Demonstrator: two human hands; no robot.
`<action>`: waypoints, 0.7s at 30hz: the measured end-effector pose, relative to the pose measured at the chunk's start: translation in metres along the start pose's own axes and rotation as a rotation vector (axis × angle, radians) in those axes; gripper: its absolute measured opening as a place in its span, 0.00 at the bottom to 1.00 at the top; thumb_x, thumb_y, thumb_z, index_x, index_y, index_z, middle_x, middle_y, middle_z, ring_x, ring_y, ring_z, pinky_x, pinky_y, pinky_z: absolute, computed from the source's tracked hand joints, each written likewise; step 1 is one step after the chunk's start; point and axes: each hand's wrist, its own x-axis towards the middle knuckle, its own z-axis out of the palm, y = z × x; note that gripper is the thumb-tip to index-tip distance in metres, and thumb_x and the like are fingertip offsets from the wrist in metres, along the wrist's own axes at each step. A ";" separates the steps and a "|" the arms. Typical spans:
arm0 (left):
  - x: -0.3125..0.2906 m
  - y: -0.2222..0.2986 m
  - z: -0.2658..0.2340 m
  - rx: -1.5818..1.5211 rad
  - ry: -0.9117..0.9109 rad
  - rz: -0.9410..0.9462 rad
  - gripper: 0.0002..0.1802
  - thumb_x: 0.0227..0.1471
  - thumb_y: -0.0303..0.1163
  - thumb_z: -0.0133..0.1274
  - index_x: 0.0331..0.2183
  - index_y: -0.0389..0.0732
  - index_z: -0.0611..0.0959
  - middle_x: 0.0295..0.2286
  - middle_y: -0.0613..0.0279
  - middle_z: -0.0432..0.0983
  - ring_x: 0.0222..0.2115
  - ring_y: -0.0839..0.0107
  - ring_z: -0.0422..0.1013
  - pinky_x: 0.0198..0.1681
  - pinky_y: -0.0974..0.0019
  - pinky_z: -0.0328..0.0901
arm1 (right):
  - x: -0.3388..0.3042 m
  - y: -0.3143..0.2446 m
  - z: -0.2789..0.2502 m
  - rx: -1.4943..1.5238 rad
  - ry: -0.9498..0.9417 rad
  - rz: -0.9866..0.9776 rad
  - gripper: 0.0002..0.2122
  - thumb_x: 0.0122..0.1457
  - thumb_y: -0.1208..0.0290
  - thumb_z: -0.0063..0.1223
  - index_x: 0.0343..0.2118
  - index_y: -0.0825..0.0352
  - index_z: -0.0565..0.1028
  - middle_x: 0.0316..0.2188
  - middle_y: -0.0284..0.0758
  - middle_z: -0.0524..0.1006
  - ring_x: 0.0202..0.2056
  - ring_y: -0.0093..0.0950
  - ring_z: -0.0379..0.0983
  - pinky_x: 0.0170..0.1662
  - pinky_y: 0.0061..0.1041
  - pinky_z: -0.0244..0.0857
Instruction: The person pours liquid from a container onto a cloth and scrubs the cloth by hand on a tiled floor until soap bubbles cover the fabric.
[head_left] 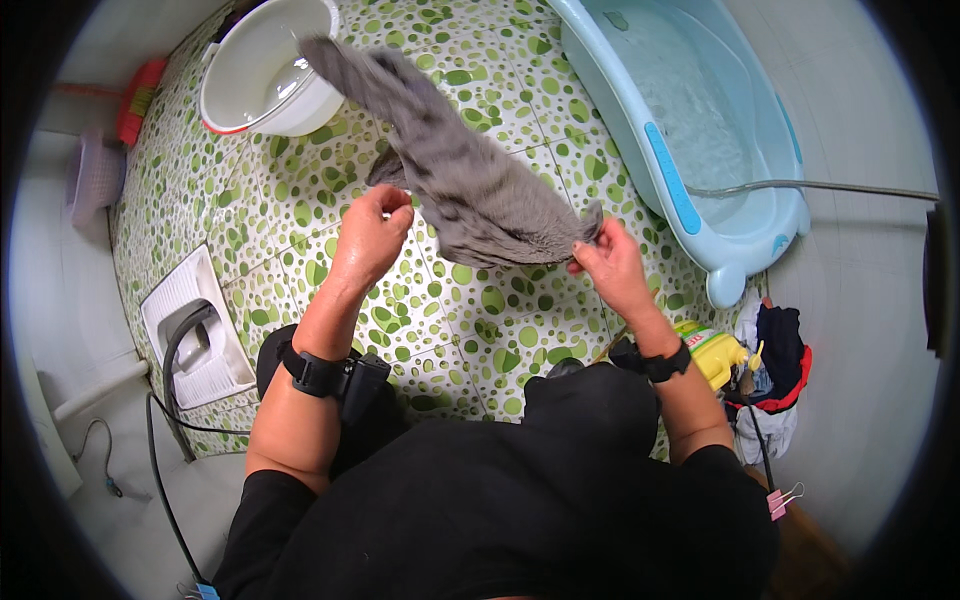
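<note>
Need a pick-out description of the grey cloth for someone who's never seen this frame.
Start with the green-and-white pebble-patterned tile floor, then look between the round white plastic bucket and the long pale blue plastic tub. The soft grey cloth is there, one end pinched in the person's right grip. Unlike those stiff, pale vessels, it is limp, creased and grey.

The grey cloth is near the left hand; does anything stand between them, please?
Nothing visible stands between the left hand and the grey cloth; whether they touch is unclear. The right hand pinches its edge.
</note>
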 end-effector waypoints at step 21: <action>0.037 -0.167 0.163 -0.611 0.001 -0.784 0.13 0.48 0.35 0.56 0.35 0.38 0.76 0.30 0.57 0.74 0.31 0.60 0.71 0.31 0.50 0.67 | 0.044 0.137 0.009 -0.972 0.148 -0.222 0.24 0.52 0.63 0.55 0.51 0.65 0.66 0.47 0.43 0.69 0.49 0.43 0.63 0.52 0.38 0.59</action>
